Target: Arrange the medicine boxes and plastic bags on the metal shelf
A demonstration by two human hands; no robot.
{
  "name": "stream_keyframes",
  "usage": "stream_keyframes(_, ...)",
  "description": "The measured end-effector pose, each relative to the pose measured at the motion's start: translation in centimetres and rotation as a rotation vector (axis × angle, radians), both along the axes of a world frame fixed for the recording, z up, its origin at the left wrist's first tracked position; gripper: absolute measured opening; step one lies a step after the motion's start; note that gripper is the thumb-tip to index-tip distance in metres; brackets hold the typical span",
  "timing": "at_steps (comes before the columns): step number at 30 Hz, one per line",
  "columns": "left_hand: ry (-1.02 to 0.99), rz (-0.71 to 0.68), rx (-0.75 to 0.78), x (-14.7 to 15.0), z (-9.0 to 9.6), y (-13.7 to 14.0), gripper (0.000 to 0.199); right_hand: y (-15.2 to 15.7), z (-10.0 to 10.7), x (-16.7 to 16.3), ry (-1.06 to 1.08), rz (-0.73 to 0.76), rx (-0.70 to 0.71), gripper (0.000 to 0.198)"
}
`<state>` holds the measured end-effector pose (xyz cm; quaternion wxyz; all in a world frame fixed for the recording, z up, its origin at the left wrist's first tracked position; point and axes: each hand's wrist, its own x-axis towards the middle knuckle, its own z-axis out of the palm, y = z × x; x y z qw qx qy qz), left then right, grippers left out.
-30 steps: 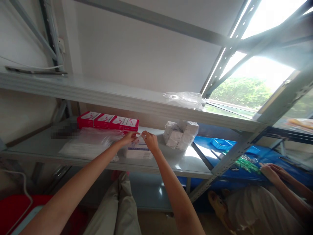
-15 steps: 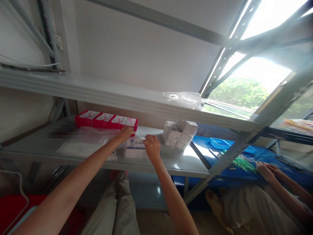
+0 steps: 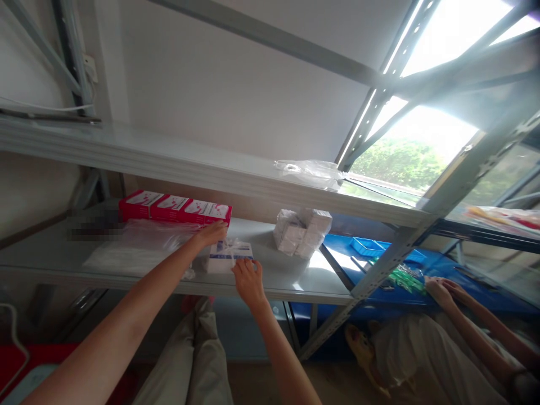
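Observation:
A white box with a blue band lies on the grey middle shelf, with a small clear bag on top of it. My left hand curls over the box's far left end, just in front of the row of red boxes. My right hand holds the box's near edge with its fingertips. The box sits between both hands.
Flat clear plastic bags lie left of the box and a stack of white packets to its right. A crumpled bag rests on the upper shelf. At the right, another person's hands work at a blue table with a blue tray.
My hands were pinching the small clear bag together above the box. They have parted: the left went to the box's far end, the right drew back to its near edge.

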<state>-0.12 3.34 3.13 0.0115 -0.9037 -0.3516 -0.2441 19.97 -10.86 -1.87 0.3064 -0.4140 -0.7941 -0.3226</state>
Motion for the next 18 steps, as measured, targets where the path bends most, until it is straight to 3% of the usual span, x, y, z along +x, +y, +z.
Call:
stream_keyframes(5,-0.002,0.082,-0.067,0.5,1.0,-1.6,0.038,-0.4,0.8,1.4,0.116,0.169,-0.233,0.018)
stream_keyframes(10,-0.337,0.319,0.1,1.3,0.7,-5.4,0.055,4.9,2.5,3.5,0.826,0.053,-0.407,0.042)
stream_keyframes(12,-0.59,0.45,0.153,2.2,-0.9,-7.9,0.047,8.0,3.1,4.0,1.05,0.135,-0.621,0.041)
stream_keyframes(14,-0.878,0.6,0.147,3.5,-3.5,-10.6,0.037,10.3,3.3,4.2,1.163,0.269,-0.944,0.038)
stream_keyframes(16,-1.085,0.684,0.035,5.1,-6.5,-13.3,0.028,11.3,3.1,4.1,1.185,0.351,-1.19,0.034)
stream_keyframes(18,-1.242,0.705,-0.156,6.8,-9.2,-15.5,0.025,11.1,2.6,3.8,1.186,0.364,-1.262,0.029)
